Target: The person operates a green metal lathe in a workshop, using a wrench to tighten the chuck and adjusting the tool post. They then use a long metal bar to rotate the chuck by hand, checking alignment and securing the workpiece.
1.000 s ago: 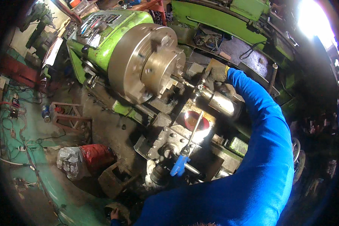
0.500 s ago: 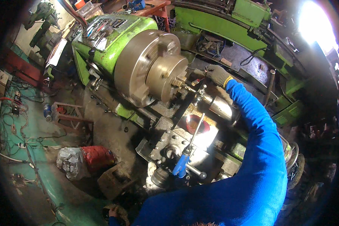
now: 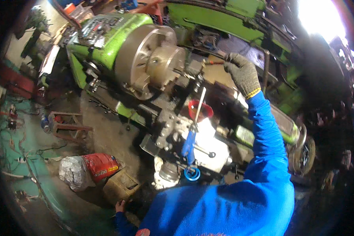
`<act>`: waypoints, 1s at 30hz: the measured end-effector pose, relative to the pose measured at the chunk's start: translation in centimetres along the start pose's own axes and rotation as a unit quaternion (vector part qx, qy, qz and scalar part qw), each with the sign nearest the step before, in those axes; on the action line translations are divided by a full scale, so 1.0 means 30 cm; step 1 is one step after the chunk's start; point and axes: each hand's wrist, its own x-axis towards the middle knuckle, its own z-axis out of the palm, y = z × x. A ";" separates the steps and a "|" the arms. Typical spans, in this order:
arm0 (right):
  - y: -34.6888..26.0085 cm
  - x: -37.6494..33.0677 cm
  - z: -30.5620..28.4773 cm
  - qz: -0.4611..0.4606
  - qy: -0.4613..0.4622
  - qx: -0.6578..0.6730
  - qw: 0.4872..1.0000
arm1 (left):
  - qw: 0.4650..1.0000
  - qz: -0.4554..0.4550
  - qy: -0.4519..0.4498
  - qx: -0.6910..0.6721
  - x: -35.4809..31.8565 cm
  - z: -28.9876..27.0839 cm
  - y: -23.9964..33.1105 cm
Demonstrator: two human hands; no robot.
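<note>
My right hand point(image 3: 243, 74), in a grey knit glove with a yellow cuff, is closed round a thin red stick-like tool point(image 3: 215, 62). Its pale tip points left toward the lathe chuck; the exact kind is too small to tell. The large steel chuck point(image 3: 126, 59) carries a round metal workpiece point(image 3: 159, 66), both left of the glove and smeared as if turning. Below the glove, a red cup point(image 3: 200, 110) sits on the carriage beside a pale lever. My left hand point(image 3: 120, 205), bare, is low at the left near a brown block point(image 3: 122, 184); its fingers are too unclear to read.
The green headstock point(image 3: 110, 45) has tools on top. A blue-handled lever point(image 3: 189, 147) rises from the tool post area. A handwheel point(image 3: 305, 153) is at the right. A red-and-silver bag point(image 3: 100, 168) and a rusty metal frame point(image 3: 69, 128) lie on the floor, with cables farther left.
My right hand has drawn back to the right, away from the workpiece, and the red tool now shows more plainly. The whole view has shifted, and my left hand shows more clearly.
</note>
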 end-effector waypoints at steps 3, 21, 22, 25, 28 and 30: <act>-0.134 -0.153 -0.060 0.123 0.121 0.222 0.960 | 0.992 0.026 -0.118 0.029 0.011 0.073 -0.052; -0.166 -0.533 -0.170 0.113 0.208 0.784 0.573 | 0.967 -0.143 -0.150 -0.152 0.189 0.194 -0.113; -0.144 -0.544 -0.146 0.135 0.227 0.756 0.599 | 0.962 -0.137 -0.150 -0.184 0.202 0.163 -0.154; -0.104 -0.647 -0.055 0.169 0.257 0.459 0.833 | 0.950 -0.125 -0.157 -0.240 0.172 0.253 -0.089; -0.064 -0.720 0.037 0.254 0.242 0.226 0.909 | 0.975 0.151 -0.143 -0.084 0.115 0.259 -0.254; 0.029 -0.776 0.075 0.199 0.229 0.190 0.934 | 0.949 0.275 -0.073 0.135 0.114 0.204 -0.191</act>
